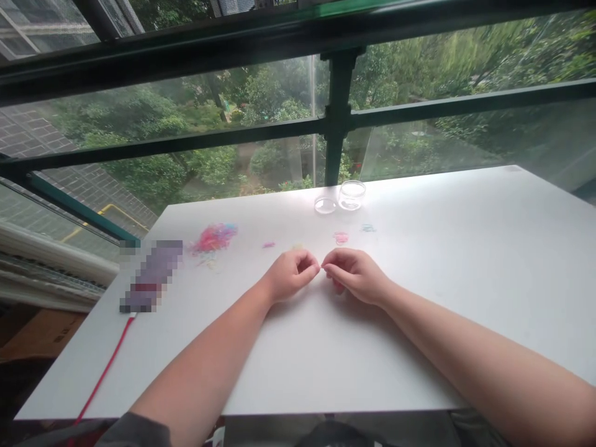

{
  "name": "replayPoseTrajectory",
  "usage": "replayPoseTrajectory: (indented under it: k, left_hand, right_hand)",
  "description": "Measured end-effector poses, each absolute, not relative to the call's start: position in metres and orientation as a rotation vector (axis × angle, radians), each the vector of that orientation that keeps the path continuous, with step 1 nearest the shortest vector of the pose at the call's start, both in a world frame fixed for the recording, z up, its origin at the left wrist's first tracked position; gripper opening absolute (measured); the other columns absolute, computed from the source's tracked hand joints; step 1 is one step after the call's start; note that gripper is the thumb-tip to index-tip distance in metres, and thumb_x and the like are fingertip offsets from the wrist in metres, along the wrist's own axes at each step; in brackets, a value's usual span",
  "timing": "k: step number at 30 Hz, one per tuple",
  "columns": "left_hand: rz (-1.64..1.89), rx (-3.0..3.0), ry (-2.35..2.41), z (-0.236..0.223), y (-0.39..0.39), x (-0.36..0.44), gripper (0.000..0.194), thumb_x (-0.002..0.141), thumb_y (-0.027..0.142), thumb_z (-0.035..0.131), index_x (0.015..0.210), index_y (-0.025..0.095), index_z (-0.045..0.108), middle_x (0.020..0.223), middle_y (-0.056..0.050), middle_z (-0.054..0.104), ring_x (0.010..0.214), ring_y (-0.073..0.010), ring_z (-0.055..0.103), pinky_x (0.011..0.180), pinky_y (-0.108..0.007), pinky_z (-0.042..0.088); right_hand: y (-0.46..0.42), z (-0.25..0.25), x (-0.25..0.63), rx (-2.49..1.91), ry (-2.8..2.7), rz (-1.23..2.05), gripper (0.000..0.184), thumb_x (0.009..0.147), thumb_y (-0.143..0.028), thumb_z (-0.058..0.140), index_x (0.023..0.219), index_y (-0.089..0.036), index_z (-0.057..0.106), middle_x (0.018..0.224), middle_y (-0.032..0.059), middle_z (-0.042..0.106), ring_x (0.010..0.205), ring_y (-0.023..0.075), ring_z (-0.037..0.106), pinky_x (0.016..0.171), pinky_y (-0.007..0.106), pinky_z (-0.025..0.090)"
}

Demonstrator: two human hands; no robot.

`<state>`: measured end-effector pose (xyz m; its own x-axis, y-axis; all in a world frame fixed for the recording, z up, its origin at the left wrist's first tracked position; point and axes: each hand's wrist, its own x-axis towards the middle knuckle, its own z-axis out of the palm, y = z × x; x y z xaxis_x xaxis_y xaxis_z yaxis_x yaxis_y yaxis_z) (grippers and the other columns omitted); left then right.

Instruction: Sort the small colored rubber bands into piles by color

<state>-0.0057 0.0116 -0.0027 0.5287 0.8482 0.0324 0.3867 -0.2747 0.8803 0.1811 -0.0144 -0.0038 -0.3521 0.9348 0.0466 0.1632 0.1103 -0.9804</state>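
Above the middle of the white table, my left hand (294,274) is closed, its thumb and index finger pinched together. My right hand (356,276) meets it from the right in the same kind of pinch, the fingertips almost touching. A tiny pale bit shows between the fingertips, too small to name. Just beyond the right hand lies a small cluster of pink loops (341,237). A teal cluster (367,228) is further right. Past the left hand are a faint yellow cluster (298,247), partly covered by it, and a small purple one (269,245).
A larger heap of mixed pink, red and blue strands (214,239) lies at left on the white table (288,360). At the back edge stand a clear round jar (351,196) and its lid (325,205). A blurred-out device (153,273) trails a red cable (105,369). Windows rise behind.
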Motion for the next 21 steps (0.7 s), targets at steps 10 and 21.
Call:
replayPoseTrajectory:
  k: [10,21]
  left_hand:
    - [0.611,1.788,0.916,-0.005,0.015,-0.01,0.023,0.079,0.037,0.052,0.073,0.015,0.052,0.063,0.001,0.046,0.056,-0.0091,0.038,0.052,-0.022,0.032]
    - [0.579,1.652,0.772,-0.002,0.02,-0.016,0.022,0.076,0.035,0.055,0.069,0.016,0.047,0.061,0.003,0.041,0.055,-0.0083,0.033,0.051,-0.022,0.027]
  right_hand:
    - [-0.016,0.002,0.18,-1.152,-1.615,1.346,0.015,0.08,-0.028,0.05,0.07,-0.017,0.052,0.057,-0.0022,0.051,0.046,0.0092,0.05,0.045,0.022,0.042]
    - [-0.01,-0.003,0.186,-1.191,-1.624,1.142,0.013,0.077,-0.02,0.047,0.064,-0.019,0.045,0.052,-0.0047,0.042,0.046,0.0086,0.039,0.045,0.022,0.031]
